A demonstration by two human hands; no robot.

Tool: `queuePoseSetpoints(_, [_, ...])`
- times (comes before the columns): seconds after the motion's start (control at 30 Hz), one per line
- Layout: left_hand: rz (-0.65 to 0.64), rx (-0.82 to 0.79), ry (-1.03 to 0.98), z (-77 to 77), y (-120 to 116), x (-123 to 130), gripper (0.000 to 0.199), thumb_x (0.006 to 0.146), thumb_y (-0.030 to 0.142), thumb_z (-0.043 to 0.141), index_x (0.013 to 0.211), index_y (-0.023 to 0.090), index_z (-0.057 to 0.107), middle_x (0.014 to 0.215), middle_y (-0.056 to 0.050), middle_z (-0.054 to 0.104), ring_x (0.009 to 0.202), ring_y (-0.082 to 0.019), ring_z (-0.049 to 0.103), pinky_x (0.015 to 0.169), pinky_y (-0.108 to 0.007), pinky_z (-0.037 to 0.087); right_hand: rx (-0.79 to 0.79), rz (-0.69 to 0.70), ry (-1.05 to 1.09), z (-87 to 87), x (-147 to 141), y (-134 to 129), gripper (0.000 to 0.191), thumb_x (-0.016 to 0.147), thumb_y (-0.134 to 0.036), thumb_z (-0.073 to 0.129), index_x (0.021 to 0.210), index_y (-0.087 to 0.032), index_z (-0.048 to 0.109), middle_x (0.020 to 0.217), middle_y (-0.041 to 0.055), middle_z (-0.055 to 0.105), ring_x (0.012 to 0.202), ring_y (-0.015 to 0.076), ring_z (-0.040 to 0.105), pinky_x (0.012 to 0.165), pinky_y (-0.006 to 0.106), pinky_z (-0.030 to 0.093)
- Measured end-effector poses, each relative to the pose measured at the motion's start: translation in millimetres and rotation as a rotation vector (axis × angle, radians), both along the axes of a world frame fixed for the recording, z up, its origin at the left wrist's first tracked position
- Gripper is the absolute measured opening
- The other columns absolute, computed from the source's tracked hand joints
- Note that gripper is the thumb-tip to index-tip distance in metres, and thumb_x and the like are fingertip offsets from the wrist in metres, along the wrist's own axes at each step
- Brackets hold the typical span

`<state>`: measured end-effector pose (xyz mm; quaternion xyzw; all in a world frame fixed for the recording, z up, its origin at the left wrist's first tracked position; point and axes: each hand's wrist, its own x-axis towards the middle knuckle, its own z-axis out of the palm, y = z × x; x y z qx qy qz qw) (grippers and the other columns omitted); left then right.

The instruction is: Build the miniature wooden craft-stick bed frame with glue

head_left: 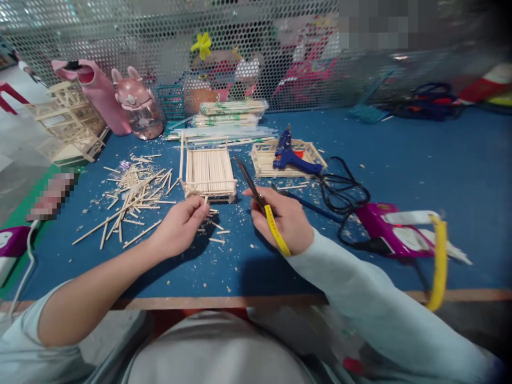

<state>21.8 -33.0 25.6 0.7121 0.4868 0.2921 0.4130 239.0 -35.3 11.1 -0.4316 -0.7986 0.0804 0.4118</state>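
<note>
A small frame of pale sticks (210, 170) lies on the blue table (400, 160), with a raised rail at its front. My left hand (184, 224) is closed at its front left corner, pinching a short stick (206, 200). Right of the frame, my right hand (284, 218) is wrapped round a dark pointed tool (250, 182) with a yellow handle (277, 231); its tip points up and left, beside the frame. Loose sticks (140, 200) are heaped left of the frame, and cut pieces lie between my hands.
A blue glue gun (294, 157) rests on a second stick tray (262, 162). Black cable (348, 184) runs to a purple power block (396, 229). Bagged sticks (234, 109), a pink bottle (106, 101), a clear jar (142, 114) and a stick model (74, 125) stand behind.
</note>
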Motion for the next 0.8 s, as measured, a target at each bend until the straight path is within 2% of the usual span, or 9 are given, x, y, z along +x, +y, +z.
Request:
queuePoseSetpoints(0.1, [-0.044, -0.451, -0.402, 3.9, -4.6, -1.2, 0.027, 0.089, 0.039, 0.041, 0.073, 0.018, 0.046, 0.053, 0.008, 0.024, 0.042, -0.007, 0.019, 0.039, -0.018, 0.017, -0.105, 0.06, -0.064, 4.7, -5.9, -5.4, 0.031, 0.073, -0.013, 0.049, 0.103, -0.018, 0.058, 0.079, 0.0032, 0.066, 0.058, 0.0122, 0.059, 0.057, 0.024, 0.047])
queuePoseSetpoints(0.13, [-0.069, -0.562, -0.505, 4.5, -5.7, -1.3, 0.026, 0.088, 0.039, 0.043, 0.074, 0.018, 0.047, 0.052, 0.009, 0.022, 0.041, -0.007, 0.016, 0.038, -0.018, 0.015, -0.157, 0.072, -0.083, 7.2, -7.3, -6.8, 0.028, 0.075, -0.016, 0.05, 0.102, -0.017, 0.058, 0.076, 0.0028, 0.066, 0.056, 0.0122, 0.058, 0.055, 0.024, 0.046])
queuePoseSetpoints(0.2, [-0.117, -0.684, -0.634, 4.6, -8.1, -1.3, 0.024, 0.085, 0.038, 0.048, 0.074, 0.017, 0.049, 0.051, 0.009, 0.021, 0.041, -0.006, 0.014, 0.037, -0.017, 0.015, -0.277, 0.092, -0.126, 12.3, -8.9, -8.5, 0.026, 0.078, -0.027, 0.054, 0.101, -0.017, 0.058, 0.071, 0.0021, 0.065, 0.054, 0.0131, 0.057, 0.052, 0.024, 0.045])
queuePoseSetpoints(0.3, [-0.149, -0.692, -0.699, 3.2, -11.3, -1.4, 0.026, 0.083, 0.039, 0.053, 0.071, 0.016, 0.049, 0.05, 0.009, 0.025, 0.042, -0.005, 0.017, 0.037, -0.016, 0.017, -0.377, 0.143, -0.202, 16.2, -8.4, -8.3, 0.047, 0.075, -0.05, 0.06, 0.107, -0.015, 0.057, 0.084, 0.0076, 0.068, 0.069, 0.0186, 0.063, 0.06, 0.028, 0.049])
queuePoseSetpoints(0.37, [-0.15, -0.662, -0.694, 2.2, -12.2, -1.6, 0.029, 0.082, 0.041, 0.056, 0.069, 0.017, 0.048, 0.049, 0.009, 0.026, 0.041, -0.005, 0.018, 0.038, -0.016, 0.017, -0.393, 0.191, -0.233, 15.2, -7.2, -7.2, 0.058, 0.073, -0.058, 0.059, 0.111, -0.015, 0.055, 0.1, 0.012, 0.067, 0.082, 0.0226, 0.064, 0.069, 0.032, 0.051])
queuePoseSetpoints(0.43, [-0.138, -0.644, -0.661, 1.3, -12.2, -2.0, 0.032, 0.08, 0.043, 0.057, 0.067, 0.017, 0.046, 0.049, 0.009, 0.026, 0.041, -0.005, 0.019, 0.038, -0.016, 0.016, -0.393, 0.241, -0.237, 12.9, -6.4, -6.7, 0.063, 0.071, -0.063, 0.059, 0.112, -0.016, 0.055, 0.105, 0.0133, 0.066, 0.086, 0.0236, 0.064, 0.072, 0.034, 0.051])
queuePoseSetpoints(0.6, [-0.161, -0.602, -0.572, -1.7, -13.4, -3.2, 0.031, 0.081, 0.04, 0.056, 0.066, 0.017, 0.041, 0.053, 0.008, 0.026, 0.044, -0.005, 0.021, 0.04, -0.017, 0.015, -0.354, 0.348, -0.21, 9.4, -6.4, -8.4, 0.062, 0.068, -0.061, 0.064, 0.111, -0.017, 0.055, 0.102, 0.0123, 0.066, 0.088, 0.0226, 0.063, 0.074, 0.034, 0.05])
queuePoseSetpoints(0.8, [-0.24, -0.59, -0.636, -6.8, -17.0, -1.8, 0.029, 0.088, 0.033, 0.046, 0.064, 0.017, 0.037, 0.055, 0.007, 0.026, 0.046, -0.006, 0.021, 0.042, -0.019, 0.018, -0.314, 0.417, -0.138, 8.9, -7.8, -9.5, 0.063, 0.069, -0.06, 0.064, 0.113, -0.016, 0.053, 0.102, 0.0124, 0.065, 0.089, 0.0211, 0.062, 0.076, 0.032, 0.049])
